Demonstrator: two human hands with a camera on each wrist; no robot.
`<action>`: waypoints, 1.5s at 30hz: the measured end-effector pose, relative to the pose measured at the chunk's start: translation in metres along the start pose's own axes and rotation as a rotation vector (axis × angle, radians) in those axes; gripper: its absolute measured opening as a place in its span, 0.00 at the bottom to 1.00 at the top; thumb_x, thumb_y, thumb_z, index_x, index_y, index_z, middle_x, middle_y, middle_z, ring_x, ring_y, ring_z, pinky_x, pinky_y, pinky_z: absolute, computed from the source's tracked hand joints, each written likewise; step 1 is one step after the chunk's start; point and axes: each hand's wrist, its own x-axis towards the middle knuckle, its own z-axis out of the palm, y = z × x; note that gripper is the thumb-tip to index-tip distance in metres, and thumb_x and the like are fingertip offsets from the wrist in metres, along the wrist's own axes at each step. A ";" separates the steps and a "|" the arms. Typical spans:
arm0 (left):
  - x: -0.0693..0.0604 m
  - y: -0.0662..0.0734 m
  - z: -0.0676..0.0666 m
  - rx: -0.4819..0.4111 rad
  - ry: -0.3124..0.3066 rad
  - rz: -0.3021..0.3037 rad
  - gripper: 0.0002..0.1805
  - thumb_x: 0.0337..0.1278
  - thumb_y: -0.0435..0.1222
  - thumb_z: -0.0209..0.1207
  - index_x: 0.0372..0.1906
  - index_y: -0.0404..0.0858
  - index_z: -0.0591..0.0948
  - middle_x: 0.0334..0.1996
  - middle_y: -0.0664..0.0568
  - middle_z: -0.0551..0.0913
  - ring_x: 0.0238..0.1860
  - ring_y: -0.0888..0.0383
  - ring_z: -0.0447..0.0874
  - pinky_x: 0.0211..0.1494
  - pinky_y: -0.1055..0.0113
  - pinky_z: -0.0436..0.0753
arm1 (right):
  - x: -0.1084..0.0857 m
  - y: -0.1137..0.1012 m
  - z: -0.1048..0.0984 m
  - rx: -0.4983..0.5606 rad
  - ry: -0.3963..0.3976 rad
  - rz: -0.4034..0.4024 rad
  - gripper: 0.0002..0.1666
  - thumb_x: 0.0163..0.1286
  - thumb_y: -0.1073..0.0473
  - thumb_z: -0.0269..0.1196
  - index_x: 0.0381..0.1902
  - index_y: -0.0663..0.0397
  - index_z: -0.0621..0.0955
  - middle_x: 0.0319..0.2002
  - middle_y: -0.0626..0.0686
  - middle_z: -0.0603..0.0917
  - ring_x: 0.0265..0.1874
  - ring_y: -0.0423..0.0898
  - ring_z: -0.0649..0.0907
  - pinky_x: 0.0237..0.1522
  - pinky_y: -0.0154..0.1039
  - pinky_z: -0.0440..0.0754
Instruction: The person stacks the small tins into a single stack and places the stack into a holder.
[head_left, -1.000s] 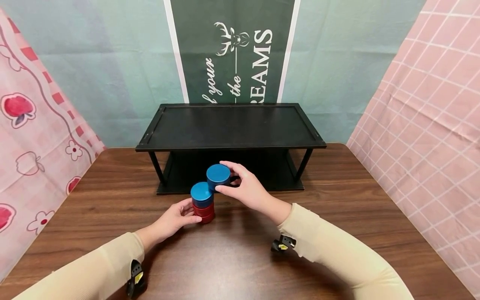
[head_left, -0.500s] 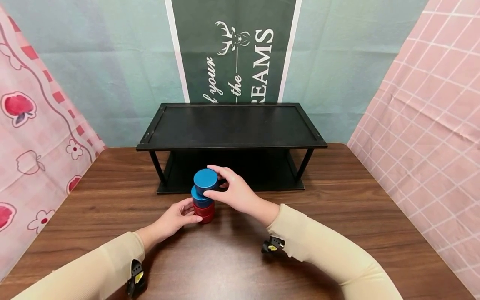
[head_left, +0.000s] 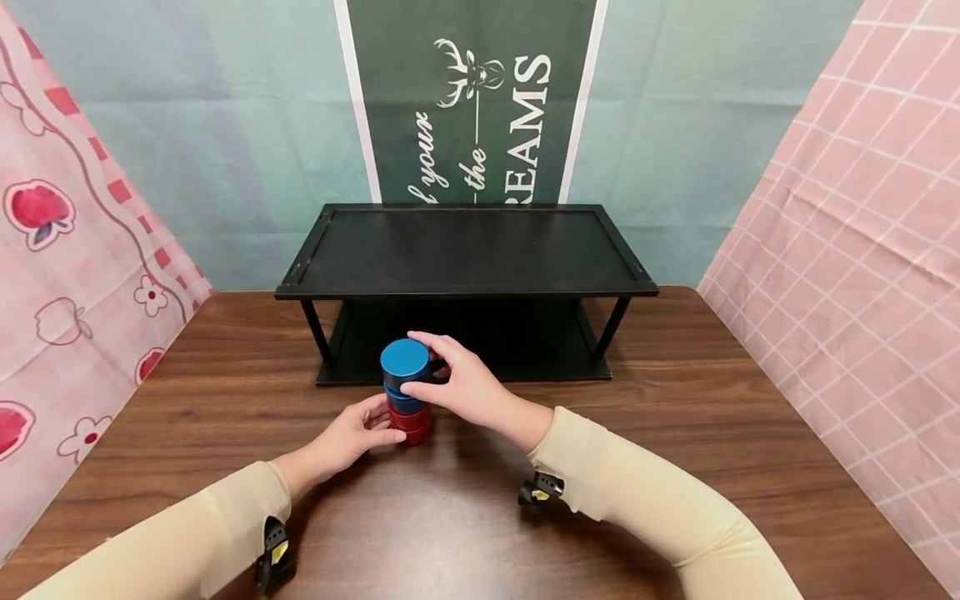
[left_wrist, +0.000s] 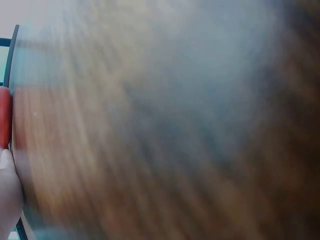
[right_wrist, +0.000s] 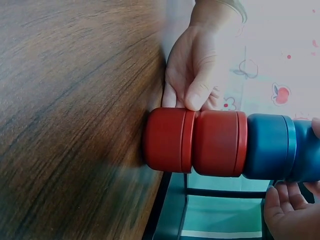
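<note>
Two red round containers stand stacked on the table, the lower red container (right_wrist: pixel 167 140) beneath the upper red container (right_wrist: pixel 217 142). On them sits a blue container (right_wrist: pixel 267 145), and the top blue container (head_left: pixel 405 358) rests in line over it. My right hand (head_left: pixel 468 385) grips that top one between thumb and fingers. My left hand (head_left: pixel 345 437) holds the red part of the stack low down, thumb in front and fingers at its left side. In the left wrist view only a strip of red container (left_wrist: pixel 5 117) and part of the left hand (left_wrist: pixel 9 200) show.
Just behind the stack stands a black two-tier shelf (head_left: pixel 465 250) on the wooden table (head_left: pixel 720 433). Pink patterned cloth (head_left: pixel 90 275) hangs at the left, pink checked cloth (head_left: pixel 862 292) at the right, and a green cloth (head_left: pixel 660 150) at the back.
My right hand has moved left and slightly down with the top blue container, bringing it from beside the stack to directly over the other blue one. My left hand has stayed at the red containers.
</note>
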 end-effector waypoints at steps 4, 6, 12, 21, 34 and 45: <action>-0.001 -0.001 0.000 0.002 0.001 -0.004 0.36 0.56 0.35 0.62 0.66 0.28 0.61 0.63 0.35 0.67 0.63 0.44 0.66 0.61 0.65 0.68 | -0.001 -0.001 0.000 0.012 -0.017 -0.003 0.38 0.59 0.55 0.68 0.66 0.51 0.67 0.53 0.53 0.74 0.49 0.46 0.75 0.49 0.42 0.79; -0.001 -0.001 0.000 -0.002 0.000 0.001 0.36 0.57 0.35 0.62 0.66 0.28 0.60 0.63 0.34 0.66 0.63 0.43 0.65 0.62 0.65 0.68 | -0.001 -0.001 0.000 0.019 -0.022 -0.003 0.39 0.59 0.56 0.68 0.66 0.52 0.66 0.54 0.53 0.74 0.49 0.46 0.75 0.49 0.43 0.79; 0.002 0.000 0.002 0.002 0.007 0.016 0.35 0.57 0.35 0.62 0.66 0.27 0.61 0.62 0.34 0.67 0.63 0.43 0.65 0.63 0.61 0.67 | -0.003 0.001 -0.005 0.043 -0.026 0.019 0.43 0.57 0.56 0.69 0.68 0.56 0.63 0.56 0.54 0.74 0.51 0.47 0.75 0.51 0.43 0.78; 0.001 -0.001 0.004 0.002 0.002 0.000 0.36 0.56 0.35 0.62 0.65 0.26 0.61 0.62 0.34 0.67 0.63 0.42 0.65 0.63 0.61 0.68 | -0.014 0.026 -0.004 0.013 -0.224 0.164 0.49 0.56 0.53 0.70 0.69 0.58 0.59 0.58 0.55 0.73 0.56 0.50 0.75 0.56 0.46 0.73; 0.001 0.004 0.004 -0.017 0.000 -0.022 0.36 0.55 0.34 0.63 0.65 0.26 0.62 0.62 0.33 0.67 0.61 0.41 0.68 0.60 0.62 0.71 | -0.012 0.051 0.028 -0.130 -0.323 0.140 0.32 0.55 0.57 0.71 0.55 0.59 0.72 0.48 0.55 0.80 0.42 0.45 0.81 0.45 0.32 0.78; 0.011 0.010 0.008 -0.008 -0.036 0.034 0.34 0.54 0.34 0.63 0.64 0.27 0.64 0.60 0.35 0.70 0.59 0.42 0.71 0.58 0.64 0.74 | -0.018 0.051 0.018 -0.099 -0.278 0.153 0.30 0.56 0.58 0.70 0.55 0.59 0.73 0.48 0.55 0.81 0.43 0.47 0.82 0.47 0.37 0.79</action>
